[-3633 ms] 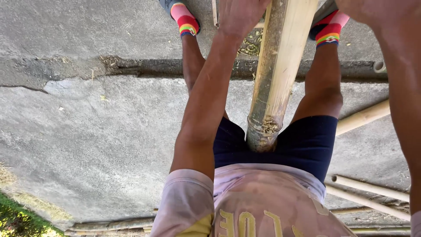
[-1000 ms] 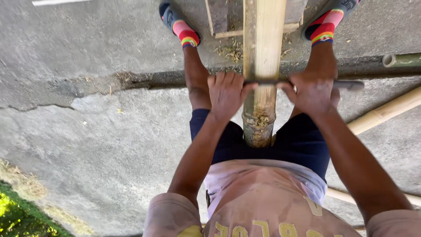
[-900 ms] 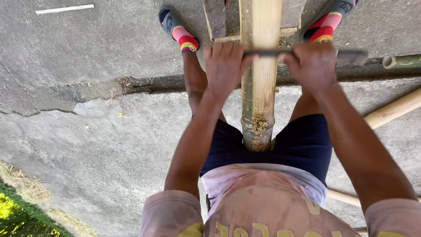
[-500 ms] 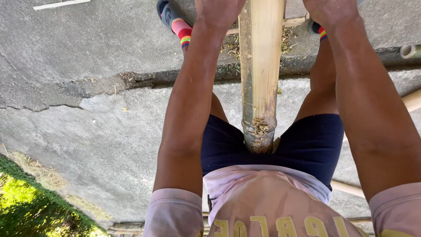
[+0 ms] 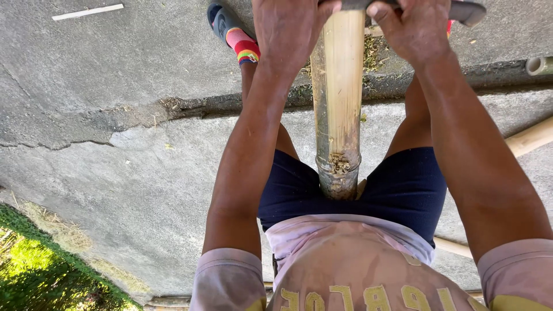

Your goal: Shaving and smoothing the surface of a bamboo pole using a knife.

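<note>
While the bamboo pole (image 5: 339, 98) is running from between the person's thighs away toward the far edge, its cut near end is resting just in front of the dark blue shorts (image 5: 397, 190). A dark metal blade (image 5: 461, 8) is lying crosswise over the pole's far part, its right end sticking out past the right hand (image 5: 412, 29). That hand is clamping down on the blade right of the pole, fingers curled over it. The left hand (image 5: 288, 26) is gripping at the same height left of the pole, fingers closed; what it is closed on is hidden by the pole and the frame edge. Both arms are stretching straight out, flanking the pole. A foot in a striped sock and grey sandal (image 5: 227, 29) is standing far left on the cracked concrete (image 5: 115, 144). More bamboo pieces (image 5: 533, 137) are lying at the right, and grass (image 5: 34, 270) is showing near left.
</note>
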